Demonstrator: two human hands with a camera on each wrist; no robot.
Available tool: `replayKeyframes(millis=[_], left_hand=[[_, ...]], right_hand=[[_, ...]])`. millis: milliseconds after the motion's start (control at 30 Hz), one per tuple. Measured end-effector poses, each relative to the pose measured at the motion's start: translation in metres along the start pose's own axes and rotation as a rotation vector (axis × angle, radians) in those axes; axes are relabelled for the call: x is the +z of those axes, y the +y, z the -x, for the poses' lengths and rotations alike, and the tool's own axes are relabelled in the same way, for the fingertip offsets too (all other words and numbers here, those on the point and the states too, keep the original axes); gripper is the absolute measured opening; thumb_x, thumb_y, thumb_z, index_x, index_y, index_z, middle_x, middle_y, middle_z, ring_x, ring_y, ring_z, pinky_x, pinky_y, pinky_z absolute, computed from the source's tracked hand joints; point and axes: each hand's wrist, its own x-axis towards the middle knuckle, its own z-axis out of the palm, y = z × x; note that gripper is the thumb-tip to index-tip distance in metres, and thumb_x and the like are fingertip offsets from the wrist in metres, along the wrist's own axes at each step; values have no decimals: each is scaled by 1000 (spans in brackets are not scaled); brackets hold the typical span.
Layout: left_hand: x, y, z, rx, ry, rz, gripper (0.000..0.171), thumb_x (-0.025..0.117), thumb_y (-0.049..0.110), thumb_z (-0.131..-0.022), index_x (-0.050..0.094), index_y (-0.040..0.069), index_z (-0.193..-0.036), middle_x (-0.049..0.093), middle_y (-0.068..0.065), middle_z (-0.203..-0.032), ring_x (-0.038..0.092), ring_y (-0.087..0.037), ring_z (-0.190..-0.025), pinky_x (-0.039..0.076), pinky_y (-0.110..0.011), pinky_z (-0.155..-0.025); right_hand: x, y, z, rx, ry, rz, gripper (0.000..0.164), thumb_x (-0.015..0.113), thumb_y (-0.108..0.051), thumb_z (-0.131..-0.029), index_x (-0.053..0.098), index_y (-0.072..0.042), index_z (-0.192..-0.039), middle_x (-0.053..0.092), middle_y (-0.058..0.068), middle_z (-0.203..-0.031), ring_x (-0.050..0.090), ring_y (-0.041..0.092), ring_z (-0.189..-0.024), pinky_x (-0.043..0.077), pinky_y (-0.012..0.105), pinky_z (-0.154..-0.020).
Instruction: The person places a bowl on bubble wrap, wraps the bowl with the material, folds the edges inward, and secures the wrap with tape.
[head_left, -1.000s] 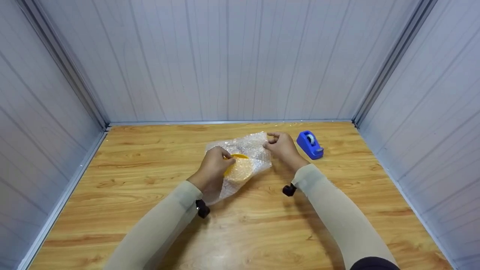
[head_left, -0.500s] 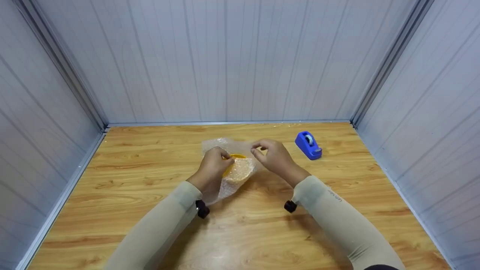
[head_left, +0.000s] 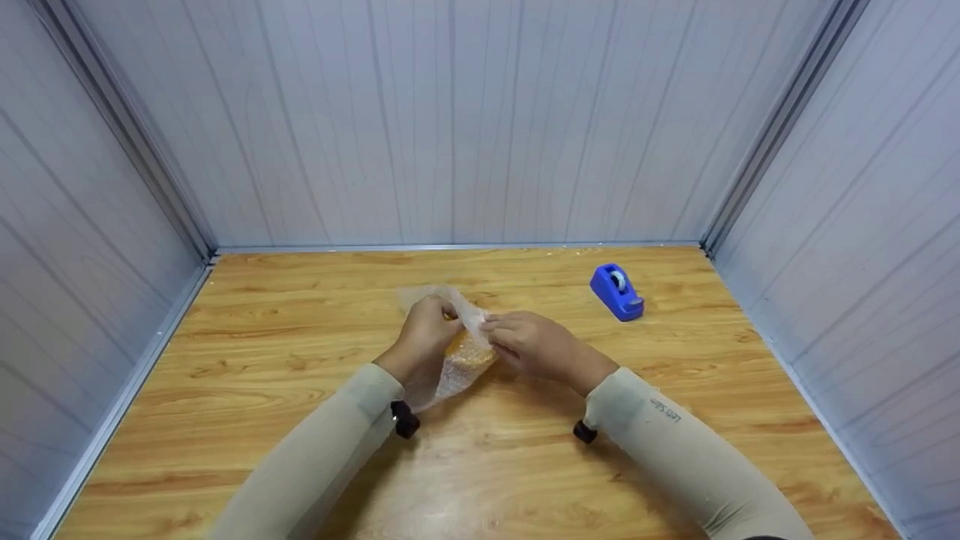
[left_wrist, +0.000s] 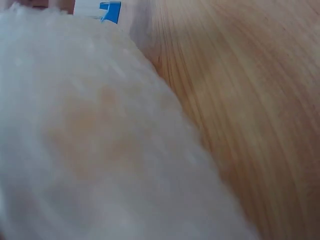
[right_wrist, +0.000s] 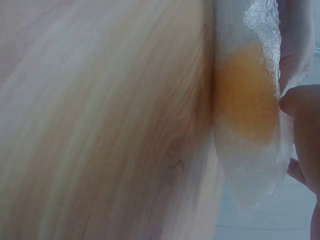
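A sheet of clear bubble wrap (head_left: 450, 382) is folded partly over a round yellow dish-like object (head_left: 471, 354), whose exact kind is hidden. My left hand (head_left: 422, 331) pinches the wrap at the object's upper left edge. From the other side, my right hand (head_left: 536, 346) holds the sheet's right flap between thumb and fingers, drawn over the object. Through the layers the yellow object (right_wrist: 247, 95) shows blurred in the right wrist view, with the right hand (right_wrist: 307, 135) beside it. Bubble wrap (left_wrist: 100, 145) fills most of the left wrist view.
A blue tape dispenser (head_left: 617, 292) with a roll in it stands at the back right of the wooden table (head_left: 285, 330). Pale panel walls (head_left: 465, 127) enclose the table at the back and both sides.
My right hand has moved left and toward me, folding the wrap's right flap over the yellow object, which is now mostly covered. The left hand has stayed in place.
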Motion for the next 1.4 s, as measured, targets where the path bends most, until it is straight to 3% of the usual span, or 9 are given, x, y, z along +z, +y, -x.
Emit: replayKeyframes(millis=[167,333,533,633,733,867,967,1167,1400], left_hand=[[-19,37,23,-56,-35,18,15,78,9,-100,86,0,-92,80,-13,-108,70,-27,-99,62,-42,-89],[-30,45,32,-126,-47,31,16,74,10,-106,86,0,-108,77,-17,-128,69,-30,-119,62,-45,-101],[-50,36,31,-98,36,42,17,73,16,-106,83,3,-113,79,-16,-120,71,-27,-103,62,-41,-88],[-62,29,30,-105,62,49,21,72,21,-109,80,4,-120,76,-14,-122,70,-28,-105,61,-40,-88],[-72,19,28,-148,64,44,33,68,22,-111,72,2,-137,72,-17,-132,68,-32,-115,61,-45,-96],[-82,2,24,-239,57,31,57,62,21,-112,51,1,-164,60,-22,-151,62,-40,-135,57,-53,-112],[-86,-8,23,-280,38,14,66,58,18,-112,39,-2,-172,53,-28,-160,56,-45,-146,52,-58,-122],[-87,-19,23,-262,5,22,57,58,18,-115,49,-7,-165,53,-33,-159,56,-48,-148,50,-57,-125],[-89,-15,27,-229,16,66,27,60,22,-118,72,0,-130,54,-23,-153,56,-38,-133,53,-51,-111]], right_hand=[[-2,-1,3,9,-141,-15,26,76,-17,-110,81,-7,-134,78,12,-147,74,33,-139,59,50,-119],[0,0,5,-5,-178,-10,27,76,-18,-110,82,-7,-134,77,12,-148,73,34,-141,58,51,-120],[-2,-1,5,13,-184,-35,26,75,-18,-111,82,-7,-133,78,12,-148,72,35,-142,57,51,-121],[-2,0,7,25,-194,-34,26,74,-19,-112,82,-7,-134,77,12,-149,72,35,-143,57,51,-121],[-2,0,7,35,-208,-41,27,73,-21,-113,81,-7,-135,76,12,-150,71,35,-144,57,51,-122],[-3,0,6,46,-230,-54,28,71,-22,-114,81,-8,-137,75,11,-152,70,34,-146,55,50,-123],[-3,1,5,59,-245,-63,29,70,-22,-115,80,-8,-138,75,11,-153,69,34,-148,54,50,-125],[-3,0,5,68,-249,-71,29,70,-22,-115,80,-8,-138,75,10,-153,68,33,-148,55,50,-124],[-3,1,5,37,-234,-51,26,72,-20,-114,81,-7,-134,76,12,-150,70,34,-146,56,49,-123]])
